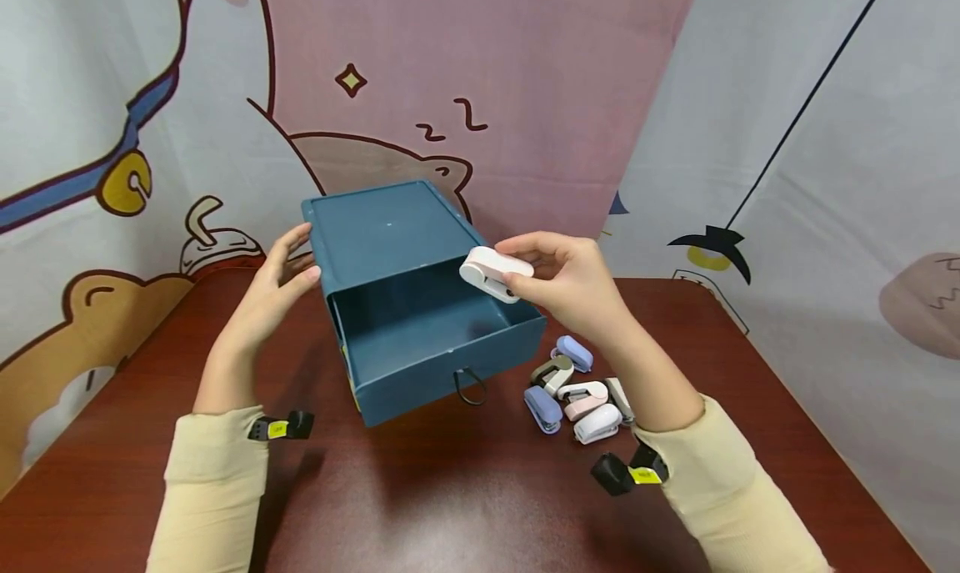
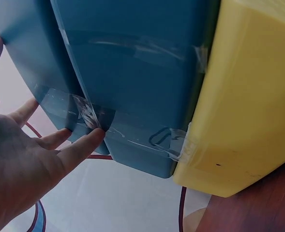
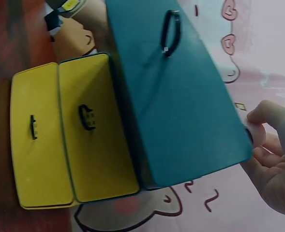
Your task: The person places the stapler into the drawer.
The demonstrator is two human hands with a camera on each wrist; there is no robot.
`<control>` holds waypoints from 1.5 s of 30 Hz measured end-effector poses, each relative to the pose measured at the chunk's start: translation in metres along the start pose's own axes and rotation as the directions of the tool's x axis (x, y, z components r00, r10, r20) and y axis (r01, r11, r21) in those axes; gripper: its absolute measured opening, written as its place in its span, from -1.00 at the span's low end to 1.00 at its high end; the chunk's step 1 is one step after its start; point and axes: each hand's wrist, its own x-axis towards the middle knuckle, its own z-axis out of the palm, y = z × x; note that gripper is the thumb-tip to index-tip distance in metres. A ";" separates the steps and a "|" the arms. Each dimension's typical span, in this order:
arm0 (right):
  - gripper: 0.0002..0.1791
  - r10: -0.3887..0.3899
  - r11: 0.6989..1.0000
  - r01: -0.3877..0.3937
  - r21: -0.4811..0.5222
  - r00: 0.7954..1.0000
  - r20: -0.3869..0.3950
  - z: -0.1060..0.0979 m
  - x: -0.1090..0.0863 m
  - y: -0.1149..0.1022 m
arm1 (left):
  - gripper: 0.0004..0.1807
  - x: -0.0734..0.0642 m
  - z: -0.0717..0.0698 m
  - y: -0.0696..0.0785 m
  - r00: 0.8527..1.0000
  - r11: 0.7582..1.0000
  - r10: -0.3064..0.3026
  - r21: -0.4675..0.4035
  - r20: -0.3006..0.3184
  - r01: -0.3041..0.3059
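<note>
My right hand [image 1: 573, 285] pinches a white mini stapler [image 1: 495, 273] between thumb and fingers, above the right rim of a pulled-out blue drawer [image 1: 450, 373]. In the right wrist view the drawer front mostly hides the stapler [image 3: 258, 136]. Inside, the bare drawer floor shows. My left hand [image 1: 273, 281] is at the left side of the blue drawer cabinet [image 1: 390, 227]; in the left wrist view its spread, fairly straight fingers touch the blue wall [image 2: 132, 77]. On the table right of the cabinet lie several mini staplers, among them a lilac one [image 1: 543, 409] and a white one [image 1: 597, 424].
Below the open drawer are two closed yellow drawers [image 3: 96, 130] with dark handles. A dark loop handle [image 1: 470, 387] sticks out from the blue drawer's front. The brown table [image 1: 450, 506] ends at a printed cloth backdrop [image 1: 540, 98] behind and at the sides.
</note>
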 end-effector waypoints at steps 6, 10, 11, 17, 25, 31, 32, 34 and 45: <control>-0.73 0.042 0.999 -0.041 -0.014 0.995 0.090 0.009 0.005 0.008 | -0.26 0.001 0.000 -0.001 1.000 1.000 0.003 -0.003 -0.003 -0.003; -0.74 0.052 0.998 -0.048 -0.031 0.988 0.144 0.011 0.009 0.011 | -0.27 0.000 0.001 -0.001 1.000 1.000 0.000 -0.004 -0.004 0.000; -0.74 0.051 0.998 -0.044 -0.044 0.987 0.154 0.012 0.010 0.011 | -0.27 0.000 0.001 -0.001 1.000 1.000 -0.005 -0.003 -0.006 0.005; -0.75 0.047 0.989 -0.010 -0.146 0.968 0.247 0.014 0.018 0.009 | -0.27 0.000 0.001 0.000 1.000 1.000 -0.017 -0.010 -0.009 0.017; -0.75 0.081 0.976 0.002 -0.218 0.925 0.372 0.013 0.023 0.006 | -0.26 0.001 0.001 -0.001 1.000 1.000 -0.013 -0.011 -0.010 0.013; -0.71 0.083 0.966 0.030 -0.256 0.905 0.418 0.013 0.024 0.005 | -0.26 0.001 0.001 -0.001 1.000 1.000 -0.008 -0.009 -0.011 0.008; -0.71 0.079 0.966 0.034 -0.256 0.905 0.418 0.013 0.024 0.005 | -0.26 0.001 0.001 -0.002 1.000 1.000 -0.009 -0.008 -0.011 0.009; -0.71 0.066 0.965 0.046 -0.257 0.910 0.409 0.014 0.023 0.006 | -0.25 0.001 0.001 -0.002 1.000 1.000 -0.010 -0.009 -0.011 0.010; -0.73 -0.114 0.956 0.168 -0.241 0.968 0.224 0.012 0.008 0.004 | -0.26 0.000 0.001 -0.001 1.000 1.000 -0.006 -0.006 -0.012 0.006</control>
